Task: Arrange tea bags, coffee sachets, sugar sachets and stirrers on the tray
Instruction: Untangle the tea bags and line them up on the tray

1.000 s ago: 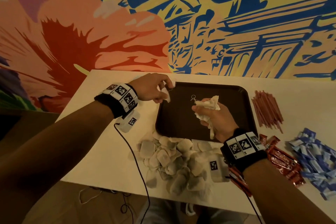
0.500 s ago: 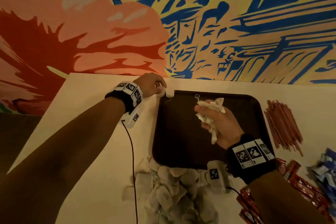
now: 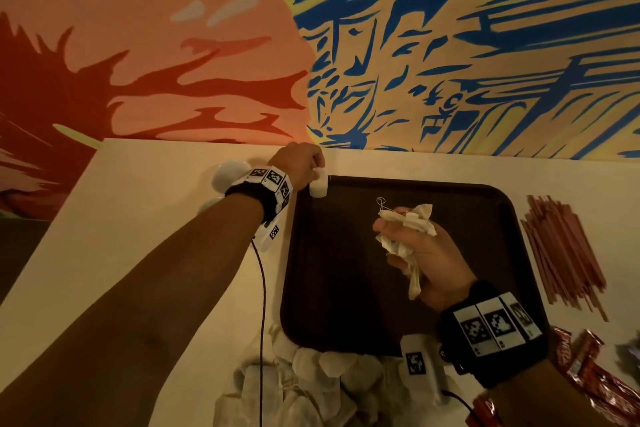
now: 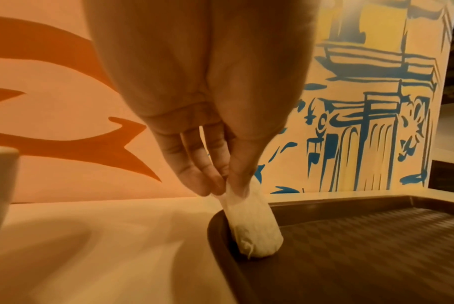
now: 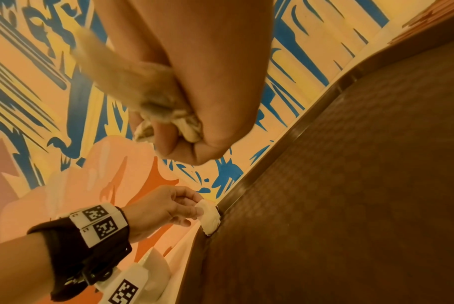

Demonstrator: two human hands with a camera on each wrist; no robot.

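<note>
A dark brown tray (image 3: 460,198) lies on the pale table. My left hand (image 3: 313,172) pinches one white tea bag (image 3: 319,186) by its top at the tray's far left corner. In the left wrist view the tea bag (image 4: 254,228) touches the tray (image 4: 363,257) with its lower end, just inside the rim. My right hand (image 3: 405,239) hovers over the tray's middle and grips a bunch of tea bags (image 3: 412,218), a string looping out on top. The right wrist view shows that bunch (image 5: 168,115) crumpled in the fist, with the left hand (image 5: 184,207) beyond.
A heap of loose tea bags (image 3: 311,388) lies at the table's near edge. Brown stirrers (image 3: 561,250) lie right of the tray, red coffee sachets (image 3: 588,371) nearer right. White cups (image 3: 230,173) stand left of the left wrist. A painted wall runs along the table's far edge.
My left hand has carried its tea bag further back to the tray's far left corner and lowered it onto the tray. The right hand stays over the tray with its bunch.
</note>
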